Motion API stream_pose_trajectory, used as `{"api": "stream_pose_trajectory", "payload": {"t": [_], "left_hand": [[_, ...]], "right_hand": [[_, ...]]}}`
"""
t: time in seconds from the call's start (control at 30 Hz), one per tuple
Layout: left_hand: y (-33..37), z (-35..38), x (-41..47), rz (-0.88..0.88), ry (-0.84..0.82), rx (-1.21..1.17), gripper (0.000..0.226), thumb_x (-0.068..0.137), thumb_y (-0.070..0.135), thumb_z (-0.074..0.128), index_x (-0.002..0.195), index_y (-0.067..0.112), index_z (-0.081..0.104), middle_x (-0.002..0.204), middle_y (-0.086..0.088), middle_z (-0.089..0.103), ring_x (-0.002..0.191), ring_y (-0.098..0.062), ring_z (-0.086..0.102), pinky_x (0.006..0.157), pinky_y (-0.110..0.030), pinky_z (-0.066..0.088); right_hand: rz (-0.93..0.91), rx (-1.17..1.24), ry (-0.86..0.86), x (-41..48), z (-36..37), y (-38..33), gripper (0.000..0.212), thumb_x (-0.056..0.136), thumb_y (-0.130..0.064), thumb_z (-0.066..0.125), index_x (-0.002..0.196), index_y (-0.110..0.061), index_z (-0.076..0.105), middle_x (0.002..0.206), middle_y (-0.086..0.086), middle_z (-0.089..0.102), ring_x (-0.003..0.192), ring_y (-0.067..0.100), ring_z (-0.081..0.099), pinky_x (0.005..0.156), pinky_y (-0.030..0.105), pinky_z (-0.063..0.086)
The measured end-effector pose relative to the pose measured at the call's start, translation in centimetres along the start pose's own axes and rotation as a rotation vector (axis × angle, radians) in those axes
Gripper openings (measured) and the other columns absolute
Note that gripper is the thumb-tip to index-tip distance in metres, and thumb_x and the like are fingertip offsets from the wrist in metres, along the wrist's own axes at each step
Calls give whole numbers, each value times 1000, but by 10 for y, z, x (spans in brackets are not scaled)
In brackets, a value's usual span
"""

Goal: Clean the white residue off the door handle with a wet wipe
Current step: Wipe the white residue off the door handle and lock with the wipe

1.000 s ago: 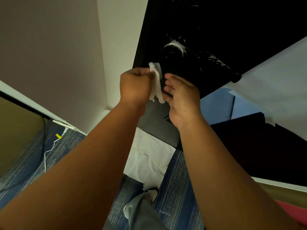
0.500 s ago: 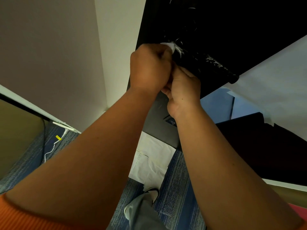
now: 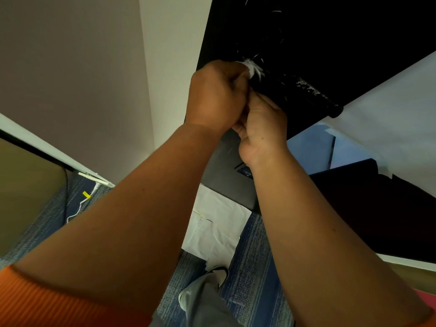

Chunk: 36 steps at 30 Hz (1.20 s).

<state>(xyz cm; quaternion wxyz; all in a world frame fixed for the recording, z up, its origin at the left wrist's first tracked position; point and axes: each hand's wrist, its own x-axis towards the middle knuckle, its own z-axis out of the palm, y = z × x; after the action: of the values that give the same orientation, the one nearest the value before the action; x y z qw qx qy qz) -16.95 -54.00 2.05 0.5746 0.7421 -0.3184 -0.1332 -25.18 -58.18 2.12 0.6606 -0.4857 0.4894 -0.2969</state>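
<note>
A black lever door handle (image 3: 304,92) sticks out from the black door (image 3: 330,38), with white residue streaked along its upper side and around its base. My left hand (image 3: 215,95) is curled round a white wet wipe (image 3: 252,68), and a small white tuft of it shows against the handle's base. My right hand (image 3: 262,128) sits just below, fingers curled up under the handle's base beside the left hand; what it holds is hidden.
A pale wall (image 3: 94,79) stands left of the door. Below lie blue carpet (image 3: 252,279), white paper sheets (image 3: 217,227), a white cable with a yellow tag (image 3: 86,195) and my shoe (image 3: 218,273). A white sheet (image 3: 389,119) is taped at the right.
Both hands have risen from below the handle to its base. The wipe, which hung loose between them, is now bunched in my left hand against the handle.
</note>
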Motion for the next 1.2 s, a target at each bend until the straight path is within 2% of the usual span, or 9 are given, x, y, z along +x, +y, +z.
{"api": "stream_pose_trajectory", "payload": {"t": [0.23,0.43,0.53,0.6,0.7,0.83,0.9,1.07,1.2], "left_hand": [[2,1,5,-340,40,-165,25,96,27,67,77,16,79,71,2,74,72,-12,73,74,-34,62],[3,2,-4,-51,39,-62,21,99,24,63,113,19,79,113,1,77,100,-8,70,85,-6,51],[0,-5,3,170,-38,137,25,98,26,59,104,15,81,107,-7,74,96,-18,70,84,-29,56],[3,-9,4,229,-75,192,26,98,26,58,103,14,81,106,-9,71,95,-19,68,84,-33,55],[6,-6,1,3,-28,21,20,98,24,62,105,18,81,108,0,75,95,-9,69,81,-15,54],[-6,2,-9,-501,84,-373,21,95,22,68,80,11,78,78,-9,77,79,-27,75,77,-38,63],[-13,1,-19,-699,101,-588,16,94,19,71,84,10,78,81,-10,76,78,-26,73,69,-31,59],[-20,2,-30,-634,40,-507,6,92,11,72,97,13,72,90,-1,73,88,-17,70,80,-32,60],[-12,-1,-27,-638,-130,-447,4,92,15,72,95,14,70,83,1,70,80,-13,68,68,-27,55]], "right_hand": [[-22,-13,18,-2,2,-6,11,94,-25,69,94,-16,77,85,1,78,75,15,72,67,34,56],[13,5,3,-2,2,-3,10,95,-29,68,97,-23,76,95,0,79,95,21,75,90,51,59],[32,38,-17,-1,2,-1,10,97,-27,65,99,-23,74,97,0,79,98,20,74,92,49,59],[45,60,-23,0,2,0,11,97,-24,64,102,-21,73,99,1,79,99,21,74,91,46,59],[51,75,-29,0,2,0,11,95,-26,67,100,-19,74,98,3,78,92,20,74,78,37,59],[78,62,-20,-3,3,-5,15,95,-25,67,87,-14,73,80,0,74,66,13,62,62,32,46],[90,33,-5,-5,1,-6,13,95,-27,68,89,-16,72,81,-4,74,63,8,59,67,31,48],[2,-108,-3,-11,-10,0,16,92,-33,71,97,-18,74,84,-6,75,71,7,68,68,28,53],[68,-155,-75,-16,-24,16,22,93,-33,70,115,-30,69,119,-3,72,109,19,69,82,42,62]]}}
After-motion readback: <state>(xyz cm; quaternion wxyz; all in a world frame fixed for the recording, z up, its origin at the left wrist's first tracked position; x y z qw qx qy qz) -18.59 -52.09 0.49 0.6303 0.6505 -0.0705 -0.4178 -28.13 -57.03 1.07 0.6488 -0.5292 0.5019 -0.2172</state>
